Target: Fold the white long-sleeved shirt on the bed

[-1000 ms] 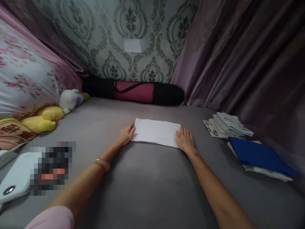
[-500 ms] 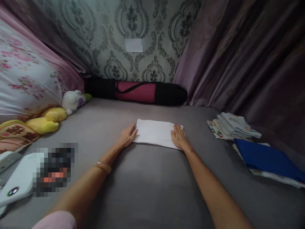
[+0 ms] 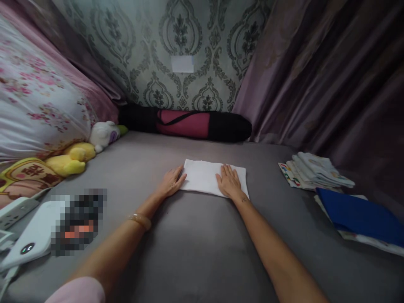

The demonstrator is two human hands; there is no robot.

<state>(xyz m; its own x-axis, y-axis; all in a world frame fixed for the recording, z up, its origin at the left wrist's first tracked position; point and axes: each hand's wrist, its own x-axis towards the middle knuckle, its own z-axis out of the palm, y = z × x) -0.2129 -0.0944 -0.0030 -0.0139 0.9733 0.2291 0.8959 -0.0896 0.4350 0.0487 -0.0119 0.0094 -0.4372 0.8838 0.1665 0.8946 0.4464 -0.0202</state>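
Centrally, in the head view, a folded white cloth lies flat on the grey sheet, its long sides running left to right. The right hand rests palm down on the right part of the cloth, fingers stretched out and slightly spread, gripping nothing; a strip of cloth shows beyond it on the right. The left hand is at the cloth's left edge, its fingers extended and fairly close together, the thumb reaching to the edge; it clasps nothing either. Its palm is turned down, so whether all of it presses on the sheet is hard to say. A pale bangle circles the left wrist.

To the right lies a stack of folded light cloths, and nearer, a blue folded cloth on top of paler fabric, its right end cut off by the frame. At the far side a black and dark pink long bag lies along the patterned wall. On the left are a white plush toy, a yellow plush toy and, nearer, a white device with a small lit display. Beside it, pixelation hides a dark and orange item, perhaps a phone.
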